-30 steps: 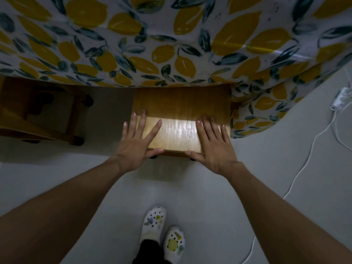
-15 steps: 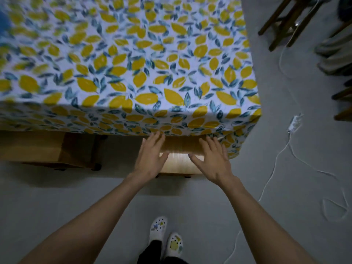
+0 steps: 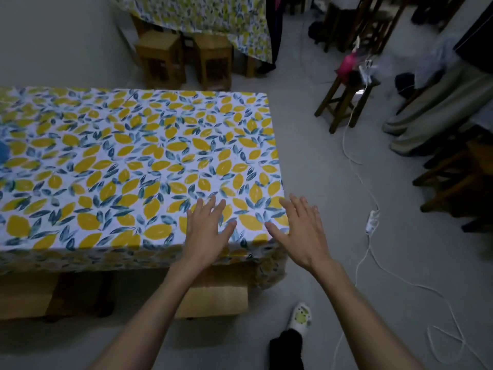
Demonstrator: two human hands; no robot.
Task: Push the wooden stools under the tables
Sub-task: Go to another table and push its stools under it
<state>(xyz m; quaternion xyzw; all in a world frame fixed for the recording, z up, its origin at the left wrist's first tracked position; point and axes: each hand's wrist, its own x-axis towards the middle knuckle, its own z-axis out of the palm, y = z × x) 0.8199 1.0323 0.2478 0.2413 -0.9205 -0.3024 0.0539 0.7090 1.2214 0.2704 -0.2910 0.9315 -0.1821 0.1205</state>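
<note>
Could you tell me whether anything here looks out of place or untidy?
Yes: a white cable trails loose across the floor right of the near table, looping near the bottom right. The stool under that table's near edge still sticks out partly.

near stool (image 3: 213,300): front part of seat shows only; rest under lemon cloth (image 3: 133,161), left side behind left forearm, legs hidden
second stool (image 3: 24,297): lower left, cut by frame edge; top under cloth overhang
table under cloth: fully covered, legs not visible, left end out of frame
blue thing (image 3: 3,155): on cloth at left edge, mostly cut off, can't tell what it is
far table (image 3: 208,17): top cut by upper edge
far stools (image 3: 162,58): partly under far cloth, small + dim
pink item (image 3: 348,64): on dark stool, blurred, unclear
right side furniture: dark, cut by edge
shoe (image 3: 301,316): only one visible
left hand (image 3: 206,231) / right hand (image 3: 301,231): contact w/ cloth can't tell
</note>
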